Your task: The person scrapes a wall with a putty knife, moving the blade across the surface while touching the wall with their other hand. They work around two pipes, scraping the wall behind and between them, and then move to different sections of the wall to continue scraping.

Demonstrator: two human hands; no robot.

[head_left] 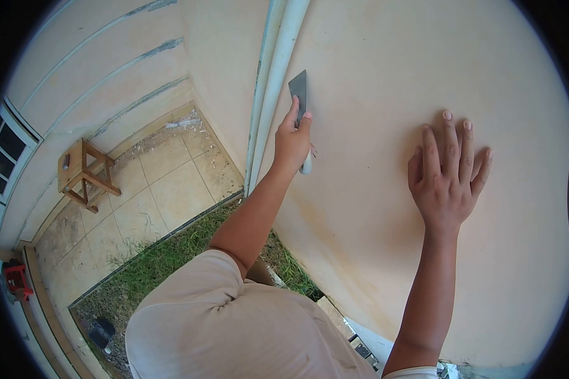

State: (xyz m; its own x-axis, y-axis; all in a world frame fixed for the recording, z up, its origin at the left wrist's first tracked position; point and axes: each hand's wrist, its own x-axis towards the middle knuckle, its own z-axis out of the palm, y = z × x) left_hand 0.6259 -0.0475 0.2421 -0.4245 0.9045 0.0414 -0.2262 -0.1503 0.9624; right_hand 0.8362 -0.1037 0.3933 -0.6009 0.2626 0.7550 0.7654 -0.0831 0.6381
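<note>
Left hand [292,140] clamped on a grey flat-bladed metal scraper [299,93] beside the white pipe [273,82], right hand [447,172] spread flat on the cream wall [373,208]; blade best kept shallow.

We find nothing to read here; the wall [373,208] carries no lettering; the scraper [299,95] shows no brand or number that we can make out; the wooden stool [82,174] bears no label either.
</note>
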